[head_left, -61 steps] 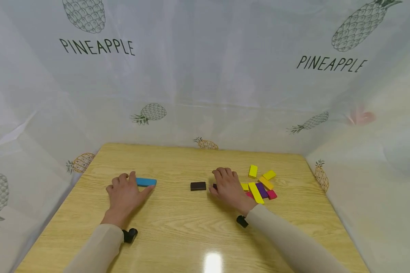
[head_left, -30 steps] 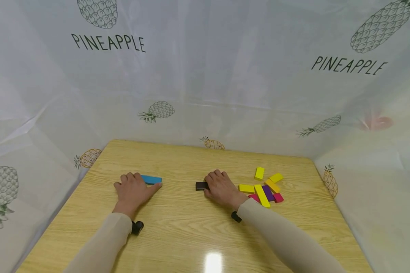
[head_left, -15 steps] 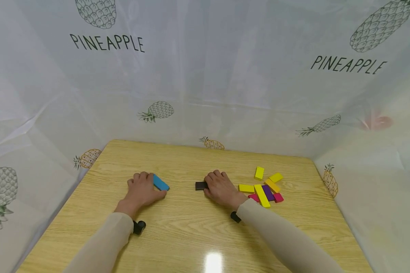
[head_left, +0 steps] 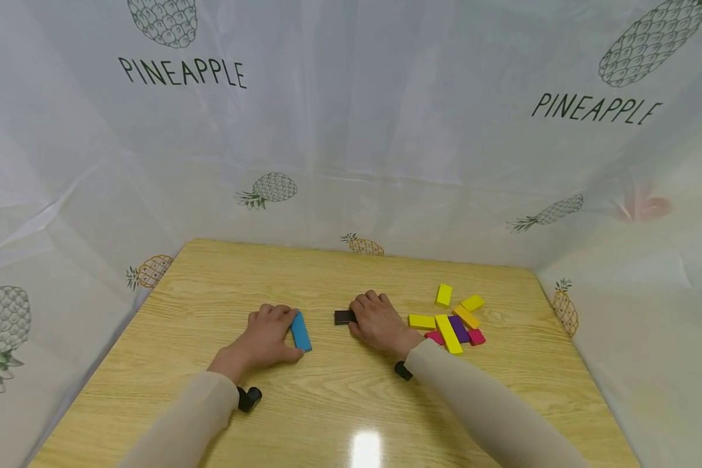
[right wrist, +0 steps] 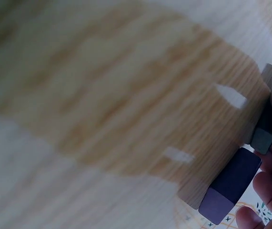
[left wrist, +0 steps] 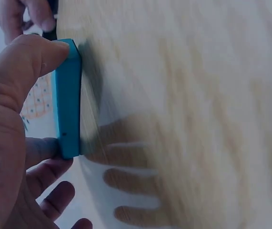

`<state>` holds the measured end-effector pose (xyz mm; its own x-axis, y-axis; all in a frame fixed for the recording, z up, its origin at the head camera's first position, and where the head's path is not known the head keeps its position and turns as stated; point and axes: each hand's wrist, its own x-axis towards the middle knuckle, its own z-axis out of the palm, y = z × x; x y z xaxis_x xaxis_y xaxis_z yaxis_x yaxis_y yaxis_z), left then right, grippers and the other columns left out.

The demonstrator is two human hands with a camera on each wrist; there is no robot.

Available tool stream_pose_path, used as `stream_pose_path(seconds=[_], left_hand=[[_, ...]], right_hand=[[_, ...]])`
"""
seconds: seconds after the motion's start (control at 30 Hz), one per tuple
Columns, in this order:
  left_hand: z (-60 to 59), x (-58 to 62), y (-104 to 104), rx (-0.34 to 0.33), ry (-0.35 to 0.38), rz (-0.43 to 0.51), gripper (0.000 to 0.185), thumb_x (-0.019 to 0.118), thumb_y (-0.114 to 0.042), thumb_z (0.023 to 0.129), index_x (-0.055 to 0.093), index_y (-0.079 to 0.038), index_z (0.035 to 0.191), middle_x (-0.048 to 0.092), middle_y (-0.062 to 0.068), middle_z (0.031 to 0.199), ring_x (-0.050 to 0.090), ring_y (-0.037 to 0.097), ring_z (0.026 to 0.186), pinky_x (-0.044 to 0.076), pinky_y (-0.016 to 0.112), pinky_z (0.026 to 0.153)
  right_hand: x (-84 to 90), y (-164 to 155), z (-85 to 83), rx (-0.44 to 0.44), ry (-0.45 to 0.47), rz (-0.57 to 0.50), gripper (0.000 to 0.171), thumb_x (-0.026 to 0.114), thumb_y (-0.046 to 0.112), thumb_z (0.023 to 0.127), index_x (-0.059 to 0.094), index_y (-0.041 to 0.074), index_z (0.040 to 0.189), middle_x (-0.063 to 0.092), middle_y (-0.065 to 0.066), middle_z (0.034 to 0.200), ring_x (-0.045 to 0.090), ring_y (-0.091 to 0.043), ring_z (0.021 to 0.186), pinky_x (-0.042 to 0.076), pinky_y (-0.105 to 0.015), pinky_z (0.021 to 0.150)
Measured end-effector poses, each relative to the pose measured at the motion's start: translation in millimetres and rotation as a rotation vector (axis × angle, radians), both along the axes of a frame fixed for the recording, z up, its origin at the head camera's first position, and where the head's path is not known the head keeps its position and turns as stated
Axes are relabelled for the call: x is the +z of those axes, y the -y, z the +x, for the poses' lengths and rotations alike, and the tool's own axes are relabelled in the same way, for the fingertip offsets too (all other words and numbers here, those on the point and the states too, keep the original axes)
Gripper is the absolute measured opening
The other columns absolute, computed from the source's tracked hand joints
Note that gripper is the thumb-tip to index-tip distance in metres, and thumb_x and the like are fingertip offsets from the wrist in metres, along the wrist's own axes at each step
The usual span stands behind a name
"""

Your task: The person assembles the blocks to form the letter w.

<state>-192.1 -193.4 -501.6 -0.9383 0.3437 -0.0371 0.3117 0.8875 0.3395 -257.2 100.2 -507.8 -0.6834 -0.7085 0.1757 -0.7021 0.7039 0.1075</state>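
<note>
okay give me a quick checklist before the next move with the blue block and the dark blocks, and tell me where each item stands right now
1. Left hand grips the blue block, thumb and finger at its ends: ok.
2. Blue block lies flat on the table: cannot tell; the left wrist view suggests it stands on its edge.
3. Right hand touches the dark block: ok.
4. Second dark block by the right fingers: ok, wrist view only.
5. Bare table between blue and dark blocks: ok.
6. Coloured pile apart from both hands: ok.

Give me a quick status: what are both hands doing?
Left hand pinches blue block. Right hand holds dark blocks. Nothing between them.
</note>
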Motion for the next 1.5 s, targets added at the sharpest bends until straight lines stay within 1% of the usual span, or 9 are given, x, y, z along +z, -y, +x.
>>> stream_pose_path(seconds=[0.2, 0.33, 0.5, 0.6, 0.73, 0.9, 1.0, 1.23, 1.5], left_hand=[[6.1, -1.7, -7, -0.031, -0.009, 0.008, 0.086, 0.077, -0.051, 0.089, 0.050, -0.005, 0.157, 0.051, 0.019, 0.155, 0.042, 0.044, 0.140, 0.032, 0.071, 0.113], [10.8, -4.6, -9, -0.036, -0.041, 0.011, 0.080, 0.076, -0.050, 0.093, 0.052, -0.007, 0.156, 0.050, 0.017, 0.158, 0.043, 0.041, 0.142, 0.036, 0.067, 0.114], [18.4, -6.4, -8, -0.057, -0.095, 0.066, 0.070, 0.078, -0.046, 0.095, 0.060, -0.007, 0.150, 0.054, 0.017, 0.155, 0.048, 0.040, 0.139, 0.042, 0.062, 0.113], [21.7, -8.2, -7, -0.055, -0.087, 0.117, 0.064, 0.077, -0.044, 0.096, 0.063, -0.009, 0.148, 0.057, 0.014, 0.154, 0.050, 0.038, 0.138, 0.044, 0.059, 0.114], [23.1, -11.0, -6, -0.039, -0.079, 0.167, 0.055, 0.073, -0.040, 0.100, 0.065, -0.012, 0.147, 0.060, 0.010, 0.154, 0.053, 0.035, 0.139, 0.046, 0.056, 0.114], [21.8, -14.0, -6, -0.040, -0.122, 0.169, 0.046, 0.071, -0.034, 0.101, 0.070, -0.011, 0.141, 0.066, 0.006, 0.147, 0.058, 0.034, 0.138, 0.048, 0.054, 0.114], [21.5, -13.6, -6, -0.027, -0.120, 0.170, 0.044, 0.072, -0.034, 0.100, 0.072, -0.012, 0.139, 0.067, 0.003, 0.145, 0.059, 0.032, 0.137, 0.049, 0.053, 0.114], [21.3, -11.9, -9, 0.010, -0.058, 0.187, 0.044, 0.072, -0.032, 0.101, 0.071, -0.013, 0.140, 0.065, 0.003, 0.148, 0.057, 0.031, 0.140, 0.046, 0.051, 0.117], [21.1, -15.6, -8, 0.008, -0.054, 0.195, 0.044, 0.071, -0.034, 0.101, 0.070, -0.013, 0.140, 0.065, 0.002, 0.149, 0.056, 0.029, 0.141, 0.045, 0.051, 0.118]], right_hand=[[-0.3, 1, -1.9, -0.008, -0.006, 0.011, 0.029, 0.064, 0.038, 0.106, 0.066, 0.011, 0.116, 0.067, -0.004, 0.116, 0.055, -0.023, 0.102, 0.045, -0.037, 0.084], [0.3, 1, -2.7, -0.009, -0.004, 0.012, 0.029, 0.065, 0.039, 0.106, 0.067, 0.011, 0.116, 0.067, -0.004, 0.114, 0.054, -0.023, 0.101, 0.045, -0.037, 0.084], [1.3, 3, -3.6, -0.010, 0.002, -0.001, 0.029, 0.065, 0.038, 0.105, 0.067, 0.011, 0.114, 0.067, -0.005, 0.112, 0.054, -0.024, 0.100, 0.044, -0.038, 0.083], [1.9, 3, -3.5, -0.013, 0.006, 0.000, 0.029, 0.065, 0.038, 0.105, 0.067, 0.011, 0.114, 0.067, -0.005, 0.113, 0.054, -0.024, 0.100, 0.044, -0.038, 0.083], [2.8, 4, -2.8, -0.017, 0.015, -0.001, 0.029, 0.065, 0.038, 0.105, 0.067, 0.011, 0.115, 0.067, -0.005, 0.114, 0.054, -0.024, 0.101, 0.044, -0.038, 0.083], [2.2, 4, -2.3, -0.019, 0.022, 0.000, 0.030, 0.065, 0.038, 0.106, 0.067, 0.010, 0.115, 0.067, -0.006, 0.114, 0.054, -0.025, 0.101, 0.044, -0.039, 0.084], [1.0, 3, -2.5, -0.026, 0.022, 0.011, 0.031, 0.065, 0.039, 0.106, 0.067, 0.010, 0.115, 0.067, -0.006, 0.113, 0.054, -0.025, 0.100, 0.044, -0.038, 0.083], [-0.3, 5, -2.5, -0.043, 0.031, -0.009, 0.033, 0.065, 0.041, 0.105, 0.066, 0.009, 0.110, 0.066, -0.006, 0.106, 0.050, -0.025, 0.095, 0.040, -0.038, 0.081], [-1.0, 5, -0.8, -0.079, 0.043, -0.009, 0.048, 0.064, 0.056, 0.102, 0.065, 0.009, 0.109, 0.064, -0.005, 0.100, 0.048, -0.025, 0.093, 0.037, -0.038, 0.081]])
